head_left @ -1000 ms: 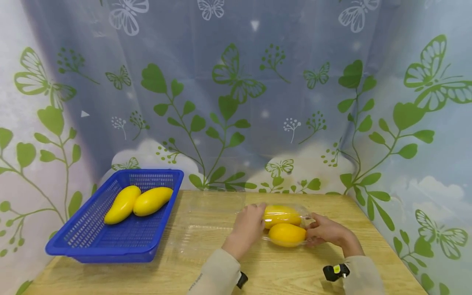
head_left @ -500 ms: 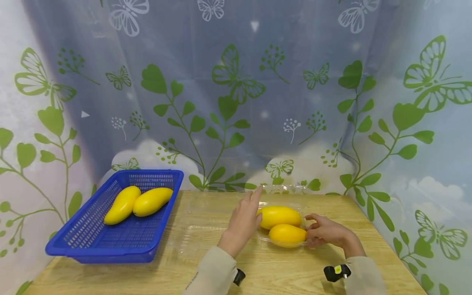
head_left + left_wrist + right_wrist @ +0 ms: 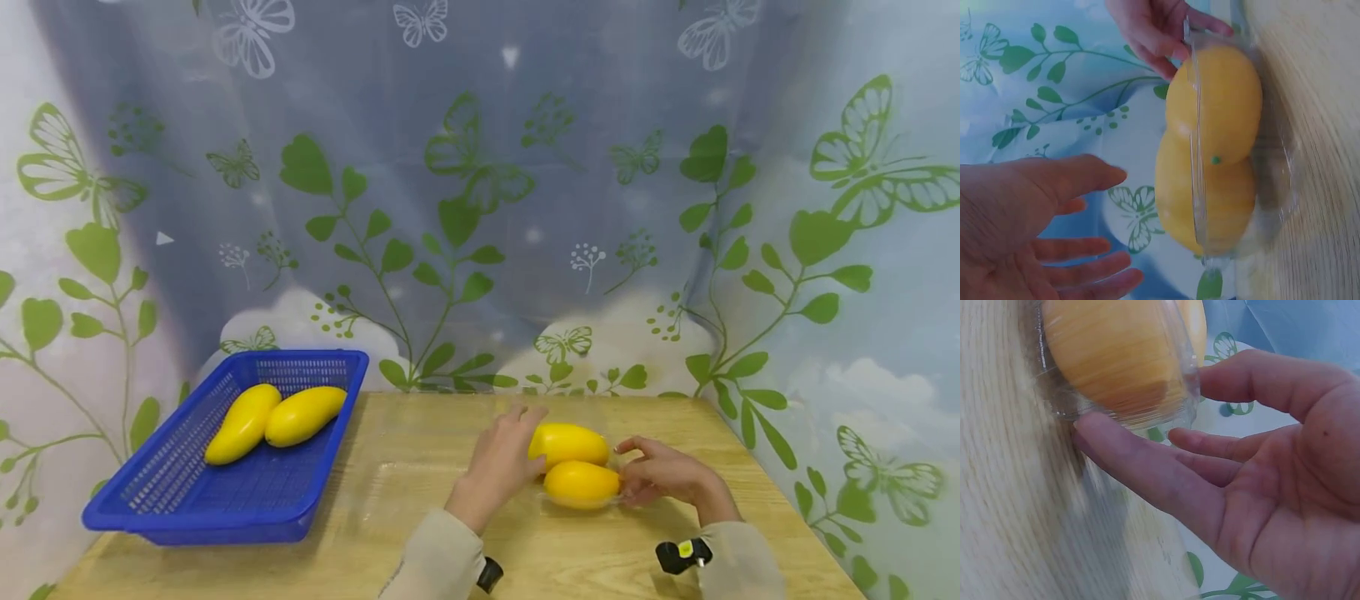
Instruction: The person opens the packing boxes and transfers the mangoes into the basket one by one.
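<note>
Two yellow mangoes [image 3: 581, 484] lie side by side in a clear plastic clamshell box [image 3: 1272, 187] on the table. The box is uncovered at the top, its rim running along the mangoes' sides in the left wrist view. My left hand [image 3: 498, 462] is at the left end of the box, fingers spread; its own wrist view shows the left palm [image 3: 1004, 231] apart from the fruit. At the right end, my right hand [image 3: 663, 477] holds the box, with the thumb [image 3: 1241, 375] at the rim and the index finger [image 3: 1141, 462] at the lower corner.
A blue plastic basket [image 3: 225, 529] with two more mangoes [image 3: 243, 423] stands on the left of the wooden table [image 3: 570, 558]. Between basket and hands lies another clear plastic box [image 3: 405, 479]. A patterned curtain [image 3: 480, 250] hangs behind the table.
The clear lid over the mangoes has swung up and back, away from them. My left hand has let go of it and lowered slightly. The right hand stays at the box's end.
</note>
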Motion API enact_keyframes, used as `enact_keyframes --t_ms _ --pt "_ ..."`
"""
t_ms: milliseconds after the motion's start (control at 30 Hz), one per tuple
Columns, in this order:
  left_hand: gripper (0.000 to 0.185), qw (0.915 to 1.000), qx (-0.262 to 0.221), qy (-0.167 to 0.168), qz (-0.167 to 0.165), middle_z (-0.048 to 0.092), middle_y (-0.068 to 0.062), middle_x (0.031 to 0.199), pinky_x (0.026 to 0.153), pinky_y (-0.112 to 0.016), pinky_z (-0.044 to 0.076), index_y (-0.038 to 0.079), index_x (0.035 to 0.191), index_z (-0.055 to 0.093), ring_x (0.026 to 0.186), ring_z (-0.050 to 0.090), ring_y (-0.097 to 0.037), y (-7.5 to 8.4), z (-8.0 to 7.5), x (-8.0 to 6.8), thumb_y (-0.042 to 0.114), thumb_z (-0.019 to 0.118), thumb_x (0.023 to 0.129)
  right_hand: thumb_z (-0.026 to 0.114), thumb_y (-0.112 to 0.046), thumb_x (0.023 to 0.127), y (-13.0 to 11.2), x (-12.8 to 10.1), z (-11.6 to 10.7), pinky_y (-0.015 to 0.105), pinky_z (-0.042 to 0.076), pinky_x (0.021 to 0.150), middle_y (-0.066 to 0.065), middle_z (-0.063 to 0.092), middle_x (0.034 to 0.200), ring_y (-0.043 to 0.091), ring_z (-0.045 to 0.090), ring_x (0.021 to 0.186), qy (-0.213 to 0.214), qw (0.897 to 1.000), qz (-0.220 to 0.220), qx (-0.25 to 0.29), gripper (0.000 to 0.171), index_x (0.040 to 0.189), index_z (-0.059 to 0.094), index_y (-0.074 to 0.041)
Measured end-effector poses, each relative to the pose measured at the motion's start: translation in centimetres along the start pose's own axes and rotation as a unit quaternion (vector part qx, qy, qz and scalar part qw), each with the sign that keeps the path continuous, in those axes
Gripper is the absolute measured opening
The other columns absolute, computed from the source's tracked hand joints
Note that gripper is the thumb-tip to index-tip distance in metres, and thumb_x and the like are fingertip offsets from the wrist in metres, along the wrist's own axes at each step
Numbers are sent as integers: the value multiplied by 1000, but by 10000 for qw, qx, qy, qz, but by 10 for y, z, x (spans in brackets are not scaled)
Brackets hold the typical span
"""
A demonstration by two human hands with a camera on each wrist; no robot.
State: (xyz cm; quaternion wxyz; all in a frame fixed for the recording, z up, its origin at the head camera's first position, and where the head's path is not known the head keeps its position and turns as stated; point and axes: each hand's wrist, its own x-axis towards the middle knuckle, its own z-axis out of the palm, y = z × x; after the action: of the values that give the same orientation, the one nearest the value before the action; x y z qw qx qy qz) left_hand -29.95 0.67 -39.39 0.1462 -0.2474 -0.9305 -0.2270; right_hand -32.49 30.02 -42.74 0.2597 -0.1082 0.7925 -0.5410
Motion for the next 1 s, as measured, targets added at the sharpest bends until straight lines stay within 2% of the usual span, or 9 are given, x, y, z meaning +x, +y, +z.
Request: enact_keyframes --t_ms 100,300,400,500,633,733,800,900,1000 --pt "61 9992 -122 -382 -33 61 -16 141 86 -47 61 13 144 58 120 65 -35 5 1 -3 21 82 89 55 -9 101 1 2 2 40 64 84 11 68 95 18 71 82 -52 10000 -23 80 64 149 20 15" --pt "58 9950 -101 -996 -66 62 -11 136 88 -39 59 16 143 60 118 62 -29 18 5 -2 25 82 89 57 -8 99 3 4 2 40 64 85 16 64 102 21 71 87 -50 9995 73 294 67 150 21 13" --pt "58 9934 1 -1146 -79 62 -8 128 84 -34 56 18 141 62 109 61 -25 25 7 3 27 83 88 57 -8 97 4 4 2 43 64 88 32 57 126 22 69 92 -45 9991 104 416 71 153 18 13" --pt "58 9910 131 -1322 -132 60 -7 127 76 -32 54 22 140 62 106 56 -23 31 10 7 29 84 87 57 -8 96 7 3 3 46 63 91 44 37 148 23 66 97 -27 9986 150 509 73 153 17 13" --pt "58 9883 235 -1498 -149 58 -6 129 70 -29 51 25 139 63 105 52 -22 37 13 11 30 85 86 57 -9 96 8 3 3 47 62 91 46 26 155 23 65 96 14 9983 185 553 72 153 18 12" --pt "56 9856 307 -1662 -77 58 -5 131 74 -30 52 26 137 65 107 54 -23 41 15 14 30 85 85 55 -9 99 8 2 4 47 62 92 41 47 137 21 63 92 -46 9980 167 608 69 153 18 11" --pt "54 9832 410 -1777 -17 59 -4 133 78 -32 54 27 136 65 110 56 -24 44 16 15 31 85 86 54 -10 100 8 2 3 47 62 93 28 56 119 20 61 89 -109 9978 133 646 67 153 17 11" --pt "53 9802 477 -1921 24 60 -2 138 85 -35 57 28 135 66 115 59 -24 48 16 17 31 85 86 53 -11 102 7 2 3 47 62 93 9 53 98 19 60 87 -182 9974 139 681 66 153 16 10" --pt "52 9773 507 -2056 41 63 1 136 90 -34 57 28 135 67 116 62 -21 50 16 18 28 85 86 53 -11 101 6 3 3 47 62 92 9 53 98 20 60 87 -165 9974 147 682 67 153 16 10"
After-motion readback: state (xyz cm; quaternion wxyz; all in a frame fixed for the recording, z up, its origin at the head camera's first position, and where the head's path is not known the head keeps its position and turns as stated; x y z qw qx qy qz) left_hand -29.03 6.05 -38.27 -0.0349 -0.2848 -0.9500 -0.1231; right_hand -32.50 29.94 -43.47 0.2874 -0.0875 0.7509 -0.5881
